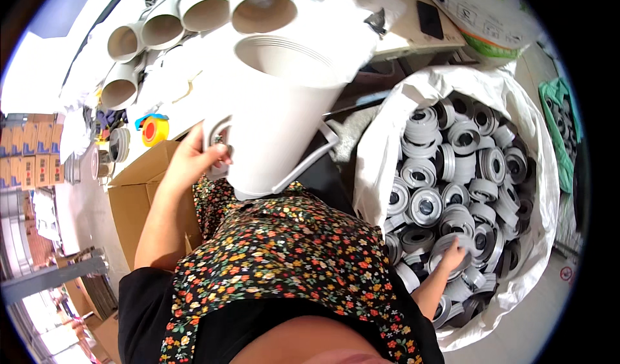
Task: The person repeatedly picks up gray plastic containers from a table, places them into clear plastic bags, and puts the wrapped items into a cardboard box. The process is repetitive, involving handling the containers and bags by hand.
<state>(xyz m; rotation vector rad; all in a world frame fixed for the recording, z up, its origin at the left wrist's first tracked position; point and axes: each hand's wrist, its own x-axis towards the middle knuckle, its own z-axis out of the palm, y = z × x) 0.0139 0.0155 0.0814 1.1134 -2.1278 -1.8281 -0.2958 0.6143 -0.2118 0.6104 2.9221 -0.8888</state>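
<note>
A tall light-grey pitcher [274, 131] stands tilted before my lap, its round mouth at the top and its handle [307, 164] on the right. My left hand [199, 154] is closed at the pitcher's left side, fingers pinched on a round light-grey lid [210, 130] with a small shiny part in its middle. Part of that lid is hidden by my fingers. On the right, my right hand [453, 256] reaches into a white sack [371, 151] of grey lids [426, 206] with dark centres. Its fingers close on the edge of one larger grey lid [444, 248].
Several more pitchers [263, 9] lie on the white table with their mouths toward me. A yellow-and-blue tape dispenser [154, 130], a cardboard box [137, 202] and a black phone [429, 20] are nearby. A green sack [557, 131] stands far right.
</note>
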